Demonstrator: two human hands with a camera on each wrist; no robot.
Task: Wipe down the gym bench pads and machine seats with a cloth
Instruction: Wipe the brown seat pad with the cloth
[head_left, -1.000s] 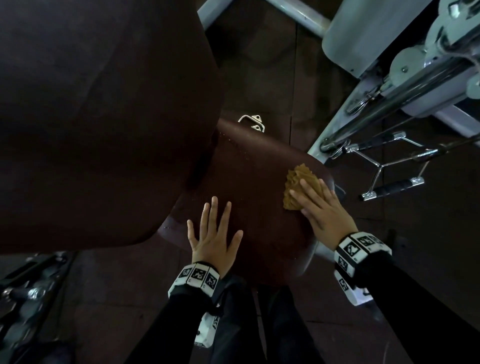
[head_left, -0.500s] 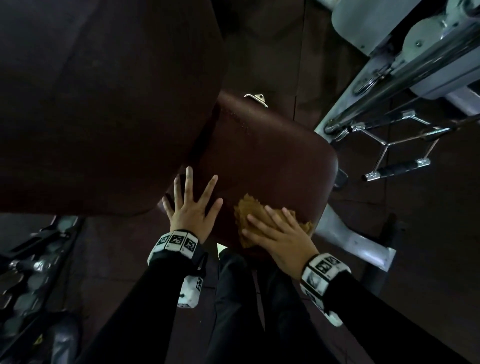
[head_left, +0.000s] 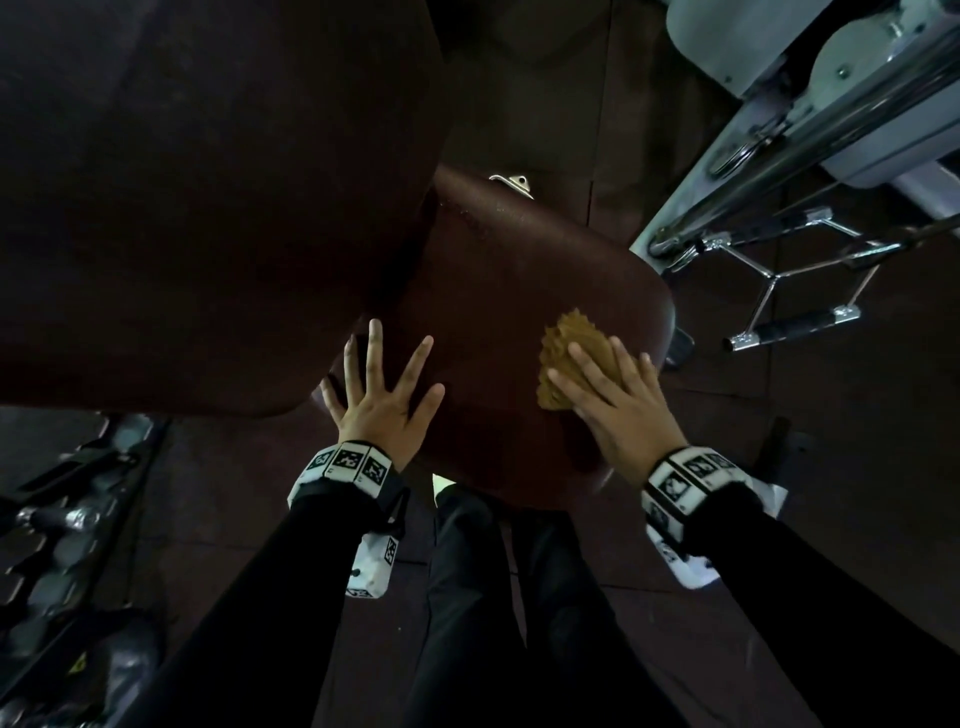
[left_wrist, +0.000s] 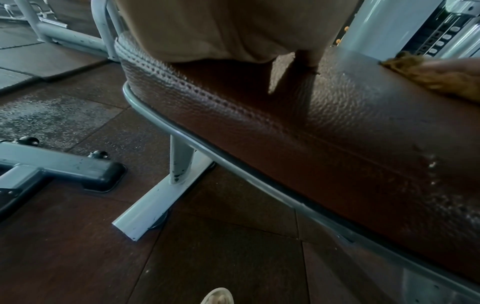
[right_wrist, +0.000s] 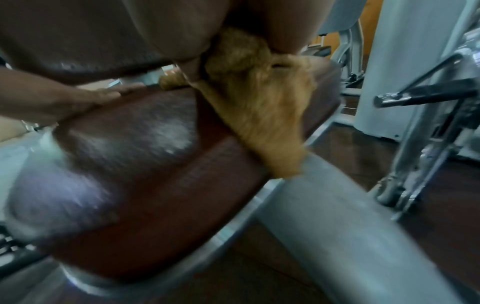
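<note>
Fingers of the right hand (head_left: 618, 410) press flat on the cloth (head_left: 569, 358), frame centre-right; left hand (head_left: 382, 400) splays flat on the seat pad (head_left: 498, 291).

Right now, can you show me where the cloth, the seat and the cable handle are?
cloth (head_left: 566, 353), head view, bunched top beyond the fingers.
seat pad (head_left: 519, 270), head view, bare middle.
cable handle (head_left: 795, 327), head view, black grip.

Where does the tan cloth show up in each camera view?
Head: cloth right of centre, under the right hand.
Left wrist: cloth at the upper right edge.
Right wrist: cloth upper centre, blurred.
Shared landmark: brown seat.
</note>
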